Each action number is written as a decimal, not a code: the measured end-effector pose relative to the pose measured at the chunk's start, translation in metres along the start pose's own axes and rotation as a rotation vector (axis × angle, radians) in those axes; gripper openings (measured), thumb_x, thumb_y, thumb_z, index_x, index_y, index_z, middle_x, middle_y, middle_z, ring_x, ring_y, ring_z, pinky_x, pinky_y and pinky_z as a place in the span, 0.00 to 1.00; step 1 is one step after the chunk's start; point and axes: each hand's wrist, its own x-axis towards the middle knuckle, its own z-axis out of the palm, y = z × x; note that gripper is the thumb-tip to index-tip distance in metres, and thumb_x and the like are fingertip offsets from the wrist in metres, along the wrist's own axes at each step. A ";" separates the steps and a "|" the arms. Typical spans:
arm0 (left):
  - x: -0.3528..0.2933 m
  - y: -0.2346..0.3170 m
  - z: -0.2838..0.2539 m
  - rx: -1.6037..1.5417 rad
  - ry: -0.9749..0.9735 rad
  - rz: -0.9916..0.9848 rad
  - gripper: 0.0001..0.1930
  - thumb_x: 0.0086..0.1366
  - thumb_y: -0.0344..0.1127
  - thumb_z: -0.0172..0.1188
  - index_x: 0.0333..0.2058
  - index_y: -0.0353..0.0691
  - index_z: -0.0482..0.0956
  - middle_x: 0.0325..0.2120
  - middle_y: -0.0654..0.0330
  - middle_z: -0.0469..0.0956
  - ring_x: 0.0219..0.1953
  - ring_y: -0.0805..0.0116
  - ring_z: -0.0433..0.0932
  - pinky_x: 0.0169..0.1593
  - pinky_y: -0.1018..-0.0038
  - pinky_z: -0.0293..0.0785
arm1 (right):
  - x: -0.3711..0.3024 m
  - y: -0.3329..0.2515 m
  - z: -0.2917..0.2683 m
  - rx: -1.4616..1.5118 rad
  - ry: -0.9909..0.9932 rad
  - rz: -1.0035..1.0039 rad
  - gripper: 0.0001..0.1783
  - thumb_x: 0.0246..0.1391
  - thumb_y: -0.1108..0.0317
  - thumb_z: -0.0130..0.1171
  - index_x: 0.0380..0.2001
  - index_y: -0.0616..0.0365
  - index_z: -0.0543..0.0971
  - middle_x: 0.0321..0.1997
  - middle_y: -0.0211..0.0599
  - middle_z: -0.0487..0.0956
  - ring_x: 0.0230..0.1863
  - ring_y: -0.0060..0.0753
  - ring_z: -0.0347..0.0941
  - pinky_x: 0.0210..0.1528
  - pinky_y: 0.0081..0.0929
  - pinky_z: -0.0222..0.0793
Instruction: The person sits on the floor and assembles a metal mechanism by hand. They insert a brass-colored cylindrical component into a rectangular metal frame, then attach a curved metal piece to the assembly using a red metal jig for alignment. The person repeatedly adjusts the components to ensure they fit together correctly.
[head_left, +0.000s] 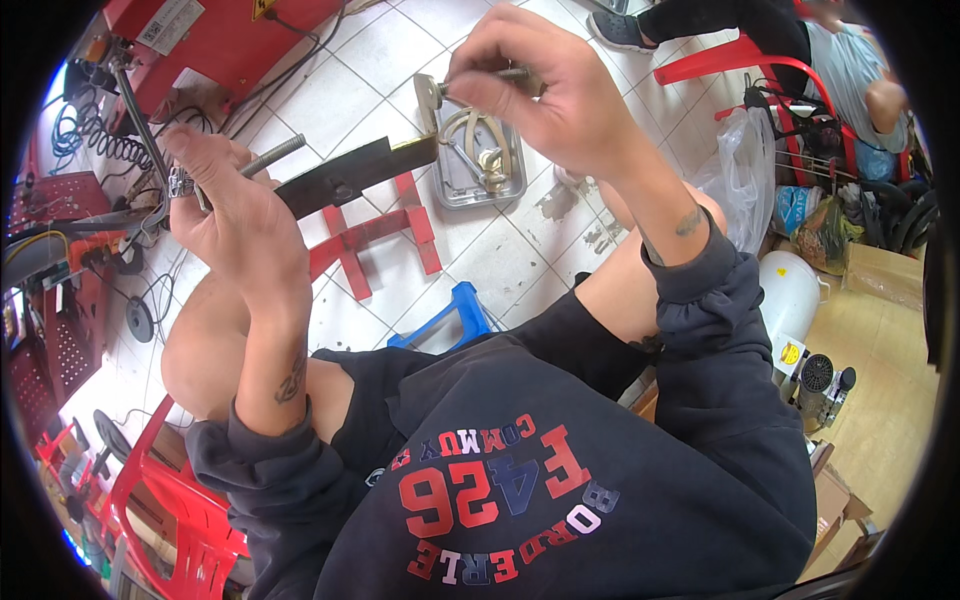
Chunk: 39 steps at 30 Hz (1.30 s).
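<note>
The black metal bar point(345, 178) is out in front of the lap, to the person's left, its left end partly hidden by the left hand point(245, 210). That hand's fingers curl closed at this end; a threaded rod point(275, 157) sticks out beside them, and whether it is fixed to the bar I cannot tell. The right hand point(560, 105) has its thumb and fingers pinched nearly together on a bolt point(517, 75), with a flat metal piece point(428, 100) at its far end, above the tray point(478, 204) of parts on the tiled floor point(345, 75).

The bar looks stiff and fairly heavy, likely to tip if held by 1 end alone; a hold nearer its middle should balance better, clear of the edges, which may be sharp. The rod seems rigid, its threads giving grip unless oily. The bolt is probably light enough for 2 fingers, best taken by its shank.
</note>
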 end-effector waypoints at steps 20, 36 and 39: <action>-0.002 0.006 0.007 -0.122 -0.084 -0.061 0.24 0.71 0.55 0.54 0.24 0.44 0.63 0.18 0.68 0.62 0.19 0.82 0.55 0.22 0.81 0.50 | -0.002 0.001 -0.005 0.045 -0.026 -0.009 0.12 0.47 0.72 0.70 0.36 0.59 0.79 0.33 0.34 0.77 0.33 0.30 0.75 0.36 0.25 0.72; -0.006 0.004 0.011 0.015 -0.042 0.090 0.25 0.72 0.54 0.53 0.23 0.40 0.70 0.16 0.75 0.59 0.21 0.85 0.53 0.25 0.81 0.45 | 0.005 0.001 -0.019 -0.436 -0.165 -0.188 0.14 0.43 0.69 0.71 0.36 0.56 0.81 0.34 0.37 0.78 0.42 0.41 0.75 0.52 0.37 0.69; -0.006 0.005 0.012 0.065 -0.037 0.176 0.24 0.72 0.52 0.54 0.23 0.39 0.70 0.16 0.75 0.59 0.21 0.85 0.52 0.24 0.81 0.44 | 0.004 -0.005 -0.016 -0.428 -0.184 -0.116 0.13 0.45 0.69 0.69 0.37 0.55 0.81 0.34 0.37 0.78 0.42 0.42 0.75 0.57 0.43 0.66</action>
